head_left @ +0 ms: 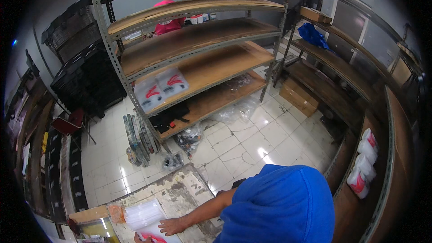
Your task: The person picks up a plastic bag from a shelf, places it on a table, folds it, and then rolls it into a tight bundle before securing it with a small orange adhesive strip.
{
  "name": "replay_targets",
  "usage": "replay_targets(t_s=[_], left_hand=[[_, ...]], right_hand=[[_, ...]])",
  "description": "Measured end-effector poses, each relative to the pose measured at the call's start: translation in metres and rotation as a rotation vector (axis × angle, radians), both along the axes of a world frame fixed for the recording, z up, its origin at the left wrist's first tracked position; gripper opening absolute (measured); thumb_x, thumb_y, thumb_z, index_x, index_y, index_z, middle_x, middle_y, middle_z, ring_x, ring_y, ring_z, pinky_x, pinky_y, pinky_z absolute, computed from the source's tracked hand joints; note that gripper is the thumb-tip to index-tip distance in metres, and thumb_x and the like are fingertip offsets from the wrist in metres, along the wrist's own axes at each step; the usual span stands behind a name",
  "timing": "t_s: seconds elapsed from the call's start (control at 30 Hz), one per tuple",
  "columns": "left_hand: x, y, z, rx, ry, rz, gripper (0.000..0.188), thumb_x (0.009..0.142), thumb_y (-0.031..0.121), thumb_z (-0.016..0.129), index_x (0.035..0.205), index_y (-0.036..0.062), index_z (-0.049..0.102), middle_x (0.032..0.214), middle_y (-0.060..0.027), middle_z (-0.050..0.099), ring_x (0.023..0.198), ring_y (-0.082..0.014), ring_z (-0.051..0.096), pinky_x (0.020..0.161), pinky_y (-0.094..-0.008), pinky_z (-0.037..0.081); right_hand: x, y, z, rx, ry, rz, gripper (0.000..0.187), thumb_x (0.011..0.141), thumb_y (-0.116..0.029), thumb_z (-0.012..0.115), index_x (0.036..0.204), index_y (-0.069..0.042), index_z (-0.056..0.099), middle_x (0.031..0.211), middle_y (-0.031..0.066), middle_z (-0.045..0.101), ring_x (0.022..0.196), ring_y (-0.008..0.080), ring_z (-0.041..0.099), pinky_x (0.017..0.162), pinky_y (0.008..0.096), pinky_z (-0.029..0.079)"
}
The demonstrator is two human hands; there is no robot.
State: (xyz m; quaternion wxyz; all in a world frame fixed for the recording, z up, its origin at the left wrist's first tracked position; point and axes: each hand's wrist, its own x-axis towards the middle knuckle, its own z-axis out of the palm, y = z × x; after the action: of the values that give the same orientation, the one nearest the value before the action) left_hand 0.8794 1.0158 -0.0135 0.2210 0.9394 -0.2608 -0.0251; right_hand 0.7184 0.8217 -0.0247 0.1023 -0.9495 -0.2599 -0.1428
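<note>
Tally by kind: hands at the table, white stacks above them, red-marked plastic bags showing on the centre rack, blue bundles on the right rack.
Hands, left hand and right hand: 2
White stack: 1
Red-marked plastic bags: 2
Blue bundle: 1
Total: 6

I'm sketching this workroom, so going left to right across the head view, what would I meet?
Red chair, orange plastic, white stack, right hand, blue sleeve, white packages on the right-hand shelf.

Smooth plastic bags (145,213) — rough, matt tabletop (183,186)
</note>
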Motion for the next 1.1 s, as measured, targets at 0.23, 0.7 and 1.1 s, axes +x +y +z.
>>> replay_targets(t_s=[0.23,0.7,1.1], left_hand=[[0.000,-0.001,-0.004,-0.072,-0.025,-0.017,0.033,0.090,0.014,0.055,0.117,-0.0027,0.048,0.097,-0.0166,0.056,0.077,-0.0241,0.054,0.064,-0.0353,0.047],[0.015,0.005,-0.025,-0.271,-0.134,-0.124,0.020,0.089,0.012,0.053,0.101,-0.0028,0.050,0.072,-0.0159,0.059,0.048,-0.0230,0.052,0.042,-0.0351,0.044],[0.006,-0.012,-0.012,-0.214,-0.073,-0.038,0.027,0.087,0.012,0.057,0.108,-0.0034,0.049,0.084,-0.0159,0.057,0.063,-0.0239,0.051,0.055,-0.0362,0.043]], right_hand=[[0.000,0.000,-0.007,0.084,-0.512,-0.100,0.013,0.071,-0.027,0.058,0.064,-0.015,0.058,0.085,0.0064,0.057,0.096,0.0290,0.053,0.087,0.0481,0.041],[-0.008,0.003,-0.019,0.029,-0.265,-0.244,0.015,0.081,-0.023,0.052,0.080,-0.009,0.047,0.089,0.0077,0.048,0.085,0.0259,0.051,0.073,0.0392,0.039],[-0.043,0.015,0.025,0.810,0.553,-0.730,0.052,0.075,-0.007,0.054,0.120,0.014,0.040,0.113,0.0284,0.052,0.102,0.0422,0.057,0.088,0.0468,0.045]])
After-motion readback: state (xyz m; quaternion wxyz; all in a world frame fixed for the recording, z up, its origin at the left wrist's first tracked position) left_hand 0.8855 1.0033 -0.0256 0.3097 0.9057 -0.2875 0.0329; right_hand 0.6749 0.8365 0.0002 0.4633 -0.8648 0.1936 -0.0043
